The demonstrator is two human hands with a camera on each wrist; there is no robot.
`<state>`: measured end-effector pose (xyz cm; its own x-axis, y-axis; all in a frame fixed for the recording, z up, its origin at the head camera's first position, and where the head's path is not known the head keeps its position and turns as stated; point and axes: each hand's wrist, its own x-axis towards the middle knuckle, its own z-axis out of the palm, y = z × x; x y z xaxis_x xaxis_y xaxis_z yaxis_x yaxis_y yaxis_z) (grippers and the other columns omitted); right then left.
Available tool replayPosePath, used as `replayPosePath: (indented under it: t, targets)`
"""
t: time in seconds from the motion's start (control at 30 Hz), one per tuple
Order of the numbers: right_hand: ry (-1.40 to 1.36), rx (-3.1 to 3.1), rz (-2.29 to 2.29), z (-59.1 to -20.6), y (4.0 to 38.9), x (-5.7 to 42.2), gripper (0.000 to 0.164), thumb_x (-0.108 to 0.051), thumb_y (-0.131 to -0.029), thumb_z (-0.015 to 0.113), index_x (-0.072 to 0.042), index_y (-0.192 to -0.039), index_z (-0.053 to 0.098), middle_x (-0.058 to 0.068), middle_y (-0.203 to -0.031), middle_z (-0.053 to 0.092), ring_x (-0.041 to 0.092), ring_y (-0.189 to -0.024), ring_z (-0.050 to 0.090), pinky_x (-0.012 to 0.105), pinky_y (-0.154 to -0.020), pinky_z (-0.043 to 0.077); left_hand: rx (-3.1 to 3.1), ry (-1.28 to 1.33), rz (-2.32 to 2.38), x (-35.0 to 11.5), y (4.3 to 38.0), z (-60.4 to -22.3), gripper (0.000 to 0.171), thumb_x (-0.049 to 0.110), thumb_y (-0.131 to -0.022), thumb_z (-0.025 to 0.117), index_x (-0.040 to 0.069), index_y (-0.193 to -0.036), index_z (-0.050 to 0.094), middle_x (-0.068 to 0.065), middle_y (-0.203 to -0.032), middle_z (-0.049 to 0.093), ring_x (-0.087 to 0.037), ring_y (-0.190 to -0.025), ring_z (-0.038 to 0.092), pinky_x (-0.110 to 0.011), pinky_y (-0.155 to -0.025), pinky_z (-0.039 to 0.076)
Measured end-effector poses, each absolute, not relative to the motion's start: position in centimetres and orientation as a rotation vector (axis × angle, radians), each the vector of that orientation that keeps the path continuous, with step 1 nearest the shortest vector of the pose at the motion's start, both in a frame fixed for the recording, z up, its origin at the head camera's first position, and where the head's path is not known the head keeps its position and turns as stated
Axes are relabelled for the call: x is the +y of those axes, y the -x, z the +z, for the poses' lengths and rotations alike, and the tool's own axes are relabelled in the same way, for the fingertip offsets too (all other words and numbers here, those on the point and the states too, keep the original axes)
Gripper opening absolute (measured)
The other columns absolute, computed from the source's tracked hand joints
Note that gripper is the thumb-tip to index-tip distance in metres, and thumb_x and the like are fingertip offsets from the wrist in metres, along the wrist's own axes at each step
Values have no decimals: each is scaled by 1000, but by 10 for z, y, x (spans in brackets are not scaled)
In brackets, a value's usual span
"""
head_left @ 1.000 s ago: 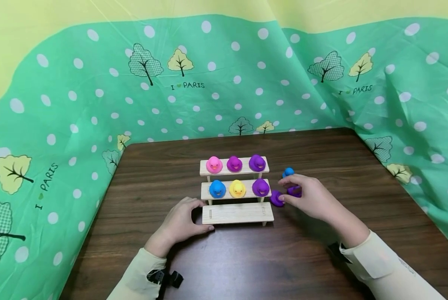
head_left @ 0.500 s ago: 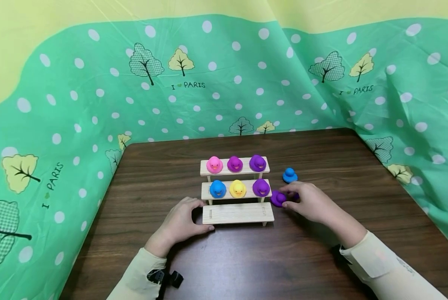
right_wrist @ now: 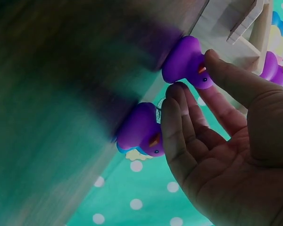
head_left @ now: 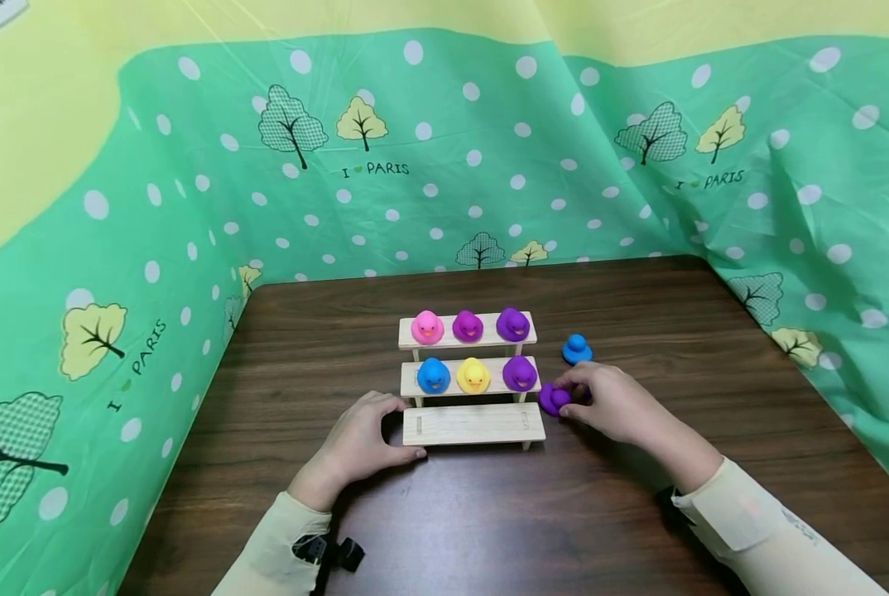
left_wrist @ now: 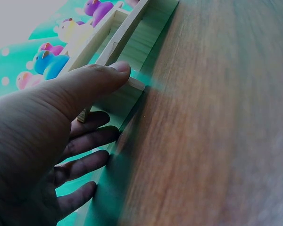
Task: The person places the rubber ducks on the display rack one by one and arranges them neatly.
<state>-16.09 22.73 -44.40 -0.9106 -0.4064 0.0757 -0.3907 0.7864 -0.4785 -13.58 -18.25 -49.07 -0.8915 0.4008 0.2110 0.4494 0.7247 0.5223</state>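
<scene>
A three-step wooden stand stands on the table, its lowest step bare. My left hand holds the left end of that step, thumb at the front corner and fingers behind. In the left wrist view the thumb lies against the step's end. My right hand pinches a purple rubber duck on the table beside the stand's right end. The right wrist view shows this duck between thumb and index finger. Another purple duck is beyond the fingers, hidden in the head view.
A blue duck sits behind my right hand. The top step holds a pink duck and two purplish ones; the middle step holds a blue, a yellow and a purple duck. Patterned green cloth surrounds the table.
My right hand has moved down and closed its thumb and finger on the nearer purple duck. The blue duck behind it has come into full view. The left hand stays at the stand.
</scene>
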Motion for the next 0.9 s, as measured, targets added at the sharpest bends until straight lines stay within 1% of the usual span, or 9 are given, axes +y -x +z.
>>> replayPosePath:
  t: [0.17,0.27,0.4,0.67,0.8,0.9]
  targets:
    - [644,2978,-756,-443,159,228,29,-18,-81,92,-13,-106,77,-3,-96,72,23,-93,68,48,-82,57,-2838,702,-886,-183,135,-491,55,50,-65,99,24,-106,72,14,-105,69,-7,-101,60,-36,-91,54]
    - [617,2986,-765,-441,157,229,30,-20,-82,91,-12,-107,76,-1,-101,74,27,-99,70,52,-87,57,-2835,706,-884,-182,135,-491,55,50,-66,98,23,-106,72,14,-105,69,-8,-102,60,-36,-92,54]
    - [586,2968,-810,-435,152,230,31,-21,-85,89,-11,-111,76,1,-105,75,30,-105,71,55,-90,56,-2843,702,-895,-181,135,-489,54,50,-66,98,23,-106,72,12,-107,69,-8,-105,61,-37,-93,54]
    - [574,2961,-891,-425,137,228,30,-25,-87,88,-16,-113,75,2,-112,74,29,-106,71,54,-89,58,-2844,706,-901,-182,136,-490,53,50,-67,98,24,-105,72,14,-106,69,-8,-104,60,-37,-92,54]
    - [591,2969,-928,-418,130,224,29,-26,-87,89,-18,-111,75,-2,-109,74,27,-103,72,52,-87,59,-2846,703,-897,-182,136,-489,54,51,-66,98,24,-105,72,14,-106,69,-8,-103,60,-36,-91,54]
    - [628,2969,-957,-414,125,218,29,-26,-86,89,-19,-110,75,-6,-106,74,22,-100,73,48,-85,60,-2848,702,-895,-182,136,-488,55,51,-66,98,24,-106,72,14,-105,69,-8,-102,60,-36,-91,54]
